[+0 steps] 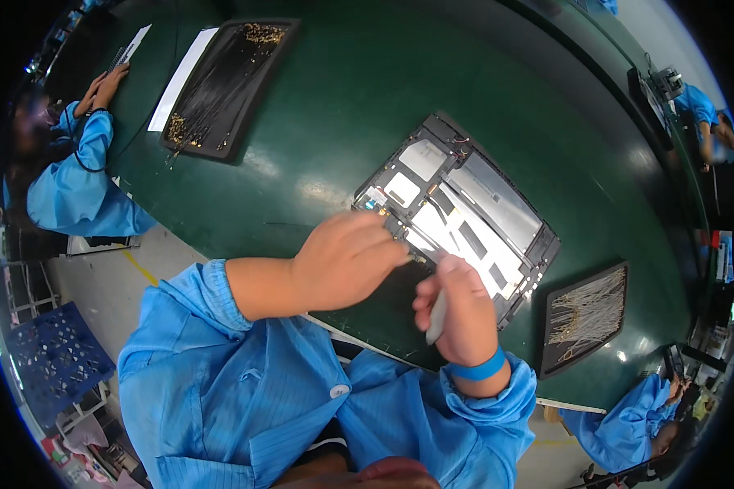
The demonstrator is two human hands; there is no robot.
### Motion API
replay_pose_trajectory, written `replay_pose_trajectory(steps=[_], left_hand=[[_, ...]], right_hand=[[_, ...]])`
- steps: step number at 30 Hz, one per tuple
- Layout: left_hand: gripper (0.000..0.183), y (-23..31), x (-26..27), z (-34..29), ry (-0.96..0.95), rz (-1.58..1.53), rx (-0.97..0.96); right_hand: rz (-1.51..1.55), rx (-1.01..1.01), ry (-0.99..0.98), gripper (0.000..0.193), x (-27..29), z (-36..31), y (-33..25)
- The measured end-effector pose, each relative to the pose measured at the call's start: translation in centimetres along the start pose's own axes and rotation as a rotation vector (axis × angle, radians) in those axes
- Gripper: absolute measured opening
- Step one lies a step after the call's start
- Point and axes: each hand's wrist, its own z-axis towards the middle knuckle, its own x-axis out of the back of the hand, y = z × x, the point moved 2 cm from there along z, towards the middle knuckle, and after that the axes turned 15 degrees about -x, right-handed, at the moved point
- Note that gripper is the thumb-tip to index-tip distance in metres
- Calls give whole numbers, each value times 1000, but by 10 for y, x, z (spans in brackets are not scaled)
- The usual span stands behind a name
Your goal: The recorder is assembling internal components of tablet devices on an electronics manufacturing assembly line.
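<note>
One pale, slim tool (437,318) sits in the closed right hand (466,314), while the blurred left hand (347,261) curls, its hold impossible to tell, at the near edge of an opened tablet-like device (458,218) on the green table (342,122).

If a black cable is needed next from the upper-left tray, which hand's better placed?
Likely the left hand: it's nearer the tray; the right hand is farther and seems to hold a pale tool.
</note>
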Motion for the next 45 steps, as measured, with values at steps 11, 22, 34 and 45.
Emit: replay_pose_trajectory(steps=[11,22,34,45], left_hand=[[19,-13,-14,-8,-169,-79,15],[21,-12,-15,-9,-191,-46,14],[22,-12,-15,-10,-197,-37,32],[21,-11,-9,-7,-274,-36,43]], right_hand=[[120,538,280,35,-3,14,-17],[-264,953,404,26,-1,29,3],[-256,983,370,25,0,32,6],[-1020,999,436,12,-35,15,-26]])
